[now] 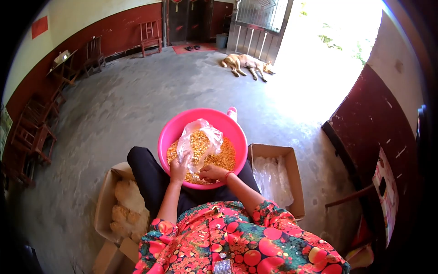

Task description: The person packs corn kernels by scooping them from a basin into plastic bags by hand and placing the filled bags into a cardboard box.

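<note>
A pink plastic basin (234,133) full of loose yellow corn kernels (224,157) rests at my lap. Inside it is a clear plastic bag (185,142), its mouth spread wide, with corn kernels showing in it. My left hand (178,168) is closed on the bag's near left side. Over the kernels by the basin's near rim, my right hand (213,173) has its fingers curled together, close to the bag's lower edge. What those fingers hold, if anything, is hidden. A red band circles the right wrist.
Left of my legs, a cardboard box (107,201) holds filled bags. At my right is another box (297,189) with clear plastic bags. A dog (246,63) lies by the metal door (255,41). Wooden chairs (150,37) line the walls.
</note>
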Demonstrator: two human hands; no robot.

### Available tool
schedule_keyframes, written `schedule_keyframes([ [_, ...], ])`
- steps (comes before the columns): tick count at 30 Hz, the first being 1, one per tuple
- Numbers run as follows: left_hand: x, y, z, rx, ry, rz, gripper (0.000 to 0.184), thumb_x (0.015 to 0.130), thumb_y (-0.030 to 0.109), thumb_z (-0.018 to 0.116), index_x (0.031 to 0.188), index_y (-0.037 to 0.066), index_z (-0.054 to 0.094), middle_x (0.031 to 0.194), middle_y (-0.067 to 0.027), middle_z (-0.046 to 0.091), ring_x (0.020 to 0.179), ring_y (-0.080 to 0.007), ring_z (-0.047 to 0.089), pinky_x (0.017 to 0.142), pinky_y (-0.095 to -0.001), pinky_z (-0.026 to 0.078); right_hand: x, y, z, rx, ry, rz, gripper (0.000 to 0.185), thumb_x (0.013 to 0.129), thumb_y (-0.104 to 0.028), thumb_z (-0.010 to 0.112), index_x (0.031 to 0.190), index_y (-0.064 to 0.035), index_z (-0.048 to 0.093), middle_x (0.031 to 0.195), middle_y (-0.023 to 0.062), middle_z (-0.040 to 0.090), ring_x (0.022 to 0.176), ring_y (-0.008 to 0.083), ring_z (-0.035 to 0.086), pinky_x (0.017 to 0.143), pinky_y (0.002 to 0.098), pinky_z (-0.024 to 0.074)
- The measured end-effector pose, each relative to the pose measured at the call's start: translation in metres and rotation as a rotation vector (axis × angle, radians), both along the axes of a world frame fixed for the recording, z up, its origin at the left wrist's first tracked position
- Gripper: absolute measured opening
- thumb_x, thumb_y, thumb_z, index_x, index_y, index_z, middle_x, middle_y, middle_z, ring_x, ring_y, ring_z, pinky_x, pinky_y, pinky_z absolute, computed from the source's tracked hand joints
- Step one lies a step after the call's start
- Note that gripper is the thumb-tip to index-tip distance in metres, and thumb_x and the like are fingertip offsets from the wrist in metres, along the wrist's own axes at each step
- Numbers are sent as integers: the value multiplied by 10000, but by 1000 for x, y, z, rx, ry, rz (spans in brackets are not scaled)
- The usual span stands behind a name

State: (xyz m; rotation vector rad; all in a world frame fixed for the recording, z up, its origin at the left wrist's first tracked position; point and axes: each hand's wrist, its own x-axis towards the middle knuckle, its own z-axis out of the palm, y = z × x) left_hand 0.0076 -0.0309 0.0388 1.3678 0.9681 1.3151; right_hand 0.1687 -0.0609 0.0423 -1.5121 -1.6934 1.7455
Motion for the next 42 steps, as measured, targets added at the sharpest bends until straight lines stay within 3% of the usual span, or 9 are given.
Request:
schedule_keyframes([
  [12,-6,0,8,-129,-425,238,194,792,98,503,942,22,601,736,7,570,609,-38,465,550,-170,363,4,0,2,4,30,3,180,779,-213,476,775,-59,569,545,-26,408,432,67,369,373,215,294],
  [15,-5,-1,9,-114,-443,263,226,775,47,495,982,17,581,747,12,565,602,-34,459,556,-164,373,3,-4,11,-112,226,-31,180,838,-172,440,827,-27,546,511,-55,328,401,28,274,351,180,197],
  [22,-4,0,6,-89,-373,266,296,740,13,466,1024,7,551,752,9,557,592,-33,463,551,-164,396,-6,-12,26,-306,677,-281,162,859,-168,411,870,-45,515,546,-38,360,379,35,254,332,176,180],
  [27,-2,-2,11,-44,-368,275,296,736,15,460,1019,5,549,726,0,554,585,-37,472,539,-167,401,-12,13,28,-219,810,-363,168,852,-165,416,874,-29,511,577,-17,417,395,43,297,349,166,222],
  [31,-5,-2,11,-59,-344,246,290,735,19,460,1009,6,552,699,-6,552,584,-45,480,537,-174,408,-20,40,45,-94,745,-475,147,822,-136,465,879,-14,525,629,12,462,533,72,430,446,173,348],
  [34,-4,-3,14,-74,-327,253,288,736,21,463,1011,4,549,722,-11,560,594,-51,493,542,-179,414,-17,71,24,-13,942,-426,179,796,-116,487,929,-5,538,750,66,516,702,111,504,592,215,429],
  [36,-5,-1,11,-67,-328,250,293,736,20,469,1019,5,544,772,-18,570,608,-57,507,547,-184,419,-12,78,24,1155,10,-66,227,788,-100,476,984,3,529,876,103,532,849,138,509,724,243,429],
  [37,-6,0,10,-77,-321,237,299,734,16,473,1025,4,539,840,-30,578,624,-63,518,553,-188,424,-29,64,54,460,305,-431,230,798,-90,445,992,2,528,925,93,542,858,128,512,749,245,417],
  [42,-5,-2,12,-73,-305,265,318,732,8,475,1046,-3,523,920,-42,575,654,-70,531,567,-187,430,-18,46,59,298,475,-267,229,809,-114,442,988,-7,537,739,60,581,669,95,548,603,220,442],
])
